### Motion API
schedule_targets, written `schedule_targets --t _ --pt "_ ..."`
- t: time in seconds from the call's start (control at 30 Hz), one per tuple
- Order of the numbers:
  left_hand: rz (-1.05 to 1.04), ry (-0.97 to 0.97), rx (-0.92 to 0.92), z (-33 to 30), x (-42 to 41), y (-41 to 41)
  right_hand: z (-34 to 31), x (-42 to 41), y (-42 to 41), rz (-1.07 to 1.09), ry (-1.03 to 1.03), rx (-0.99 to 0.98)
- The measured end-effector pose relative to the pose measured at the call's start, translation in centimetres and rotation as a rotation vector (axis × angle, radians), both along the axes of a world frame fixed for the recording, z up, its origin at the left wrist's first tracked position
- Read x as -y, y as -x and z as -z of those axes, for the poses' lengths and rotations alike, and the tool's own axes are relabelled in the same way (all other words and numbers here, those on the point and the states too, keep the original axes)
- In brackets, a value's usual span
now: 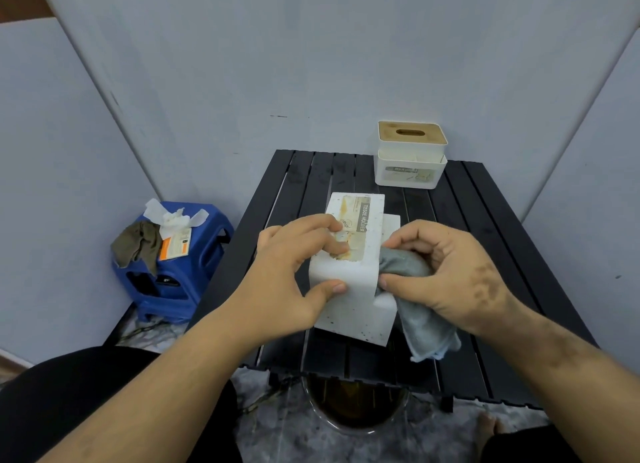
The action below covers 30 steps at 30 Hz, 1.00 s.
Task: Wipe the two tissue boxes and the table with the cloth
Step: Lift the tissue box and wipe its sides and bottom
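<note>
A white speckled tissue box [349, 275] with a worn label lies tipped on the black slatted table [485, 254]. My left hand [294, 272] grips its near left end, fingers on the label and thumb on the front face. My right hand [446, 275] holds a bunched grey cloth [412, 289] and presses it against the box's right side; the cloth's tail hangs toward the table's front. A second white tissue box [410, 157] with a wooden slotted lid stands upright at the table's far right edge.
A blue plastic stool [187, 275] left of the table carries a brown rag, crumpled tissues and an orange packet. A round dark bin [356, 407] sits on the floor under the table's front edge. Grey walls close in on three sides.
</note>
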<state>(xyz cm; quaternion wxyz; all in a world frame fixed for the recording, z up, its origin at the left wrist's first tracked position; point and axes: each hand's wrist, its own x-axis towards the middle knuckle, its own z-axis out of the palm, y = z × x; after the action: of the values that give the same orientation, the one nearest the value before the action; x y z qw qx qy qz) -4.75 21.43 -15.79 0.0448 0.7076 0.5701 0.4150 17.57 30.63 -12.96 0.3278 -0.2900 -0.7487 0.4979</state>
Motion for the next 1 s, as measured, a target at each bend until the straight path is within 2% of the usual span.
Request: schedule_targets --t 0.13,0.27,0.33,0.47,0.67,1.0 --pt "0.003 -0.021 0.005 0.5 -0.1 0.0 0.0 0.9 0.4 0.074 -0.105 0.037" --pt "0.007 -0.004 0.024 0.5 -0.1 0.1 0.7 2.5 1.7 0.211 -0.171 -0.040" --pt "0.001 0.017 0.015 0.2 0.0 0.3 0.5 2.3 1.6 0.182 -0.173 -0.029" --pt "0.001 0.058 0.022 -0.2 0.3 0.6 -1.4 -0.7 -1.6 -0.023 -0.168 0.160" --pt "0.012 0.072 0.055 -0.3 0.3 0.5 -0.6 -4.7 -3.8 0.171 -0.177 0.110" --pt "0.012 0.084 0.070 -0.1 -0.1 0.6 -0.5 -6.7 2.8 0.151 -0.246 0.143"
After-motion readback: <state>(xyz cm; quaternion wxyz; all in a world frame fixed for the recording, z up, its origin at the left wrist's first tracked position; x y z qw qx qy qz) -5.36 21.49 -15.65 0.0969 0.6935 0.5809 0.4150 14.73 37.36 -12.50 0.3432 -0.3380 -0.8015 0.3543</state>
